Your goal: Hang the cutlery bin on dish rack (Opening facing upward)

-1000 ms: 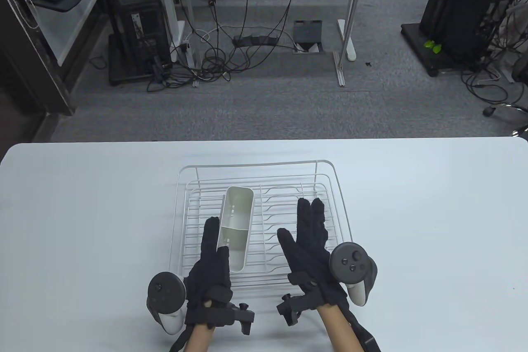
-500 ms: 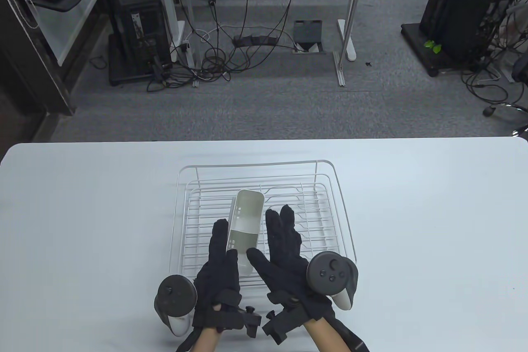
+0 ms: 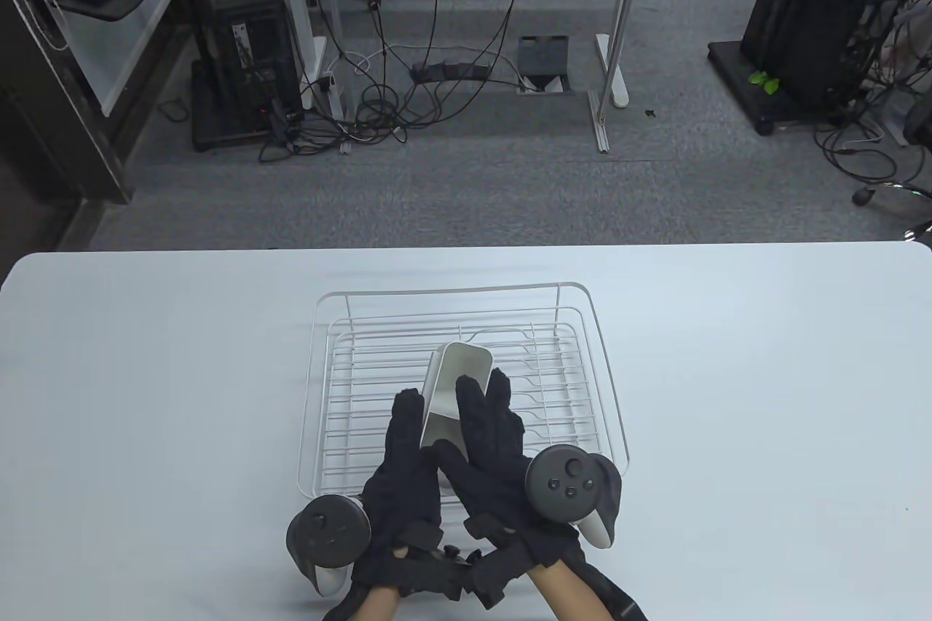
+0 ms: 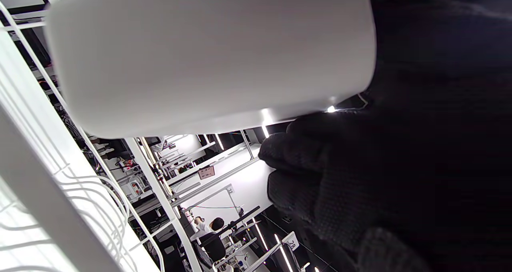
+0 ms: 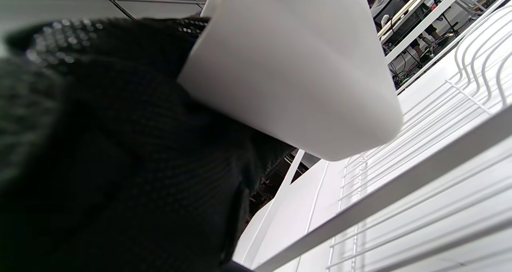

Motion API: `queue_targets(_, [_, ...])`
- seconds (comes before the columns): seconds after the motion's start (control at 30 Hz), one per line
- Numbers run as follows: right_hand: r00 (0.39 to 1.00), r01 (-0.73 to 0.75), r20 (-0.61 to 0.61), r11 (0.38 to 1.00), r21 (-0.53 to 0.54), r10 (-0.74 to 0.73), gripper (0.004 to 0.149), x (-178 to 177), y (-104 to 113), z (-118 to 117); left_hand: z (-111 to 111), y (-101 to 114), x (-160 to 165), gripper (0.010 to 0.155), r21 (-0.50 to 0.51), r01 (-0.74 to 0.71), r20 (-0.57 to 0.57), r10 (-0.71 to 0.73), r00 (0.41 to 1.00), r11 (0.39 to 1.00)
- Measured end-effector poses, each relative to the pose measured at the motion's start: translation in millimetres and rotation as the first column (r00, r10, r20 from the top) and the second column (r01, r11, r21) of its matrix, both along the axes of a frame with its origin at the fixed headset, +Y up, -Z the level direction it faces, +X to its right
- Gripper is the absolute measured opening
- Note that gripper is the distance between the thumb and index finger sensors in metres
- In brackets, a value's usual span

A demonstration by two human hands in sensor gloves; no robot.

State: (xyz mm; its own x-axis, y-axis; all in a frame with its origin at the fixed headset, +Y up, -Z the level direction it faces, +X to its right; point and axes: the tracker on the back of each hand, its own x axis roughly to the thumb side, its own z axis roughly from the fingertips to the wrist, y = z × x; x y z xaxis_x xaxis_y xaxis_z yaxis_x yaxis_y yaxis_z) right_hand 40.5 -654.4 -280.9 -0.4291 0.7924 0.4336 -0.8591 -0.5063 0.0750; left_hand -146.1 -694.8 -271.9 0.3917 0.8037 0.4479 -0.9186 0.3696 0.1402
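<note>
While both hands clasp the bin [image 3: 453,388] low in the frame's centre, left hand [image 3: 401,464] and right hand [image 3: 489,448] flank it above the rack [image 3: 604,388], its long axis pointing up-frame, mouth tilted rightward.

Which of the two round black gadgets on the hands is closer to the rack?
The tracker on the right hand: it overlaps the dish rack's near right corner. The tracker on the left hand sits below the rack's front edge, over bare table.

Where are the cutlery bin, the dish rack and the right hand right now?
cutlery bin [image 3: 460,368]: table view, inside of its far end, opening up.
dish rack [image 3: 451,293]: table view, far top rail.
right hand [image 3: 495,439]: table view, back of the glove, against the bin's right side.
</note>
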Motion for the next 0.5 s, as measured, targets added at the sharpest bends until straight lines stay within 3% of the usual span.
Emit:
queue_targets(0.33, [0.998,-0.057,0.039,0.998,0.010,0.056,0.060,1.0,1.3,-0.7,0.8,1.0,1.6,0.060,0.024,0.013,0.018,-0.014,1.000,1.000])
queue_targets(0.5, [0.995,-0.043,0.088,0.997,0.064,0.037,0.055,3.3,3.3,-0.5,2.0,3.3,2.9,0.061,0.054,0.009,0.045,-0.011,0.999,0.998])
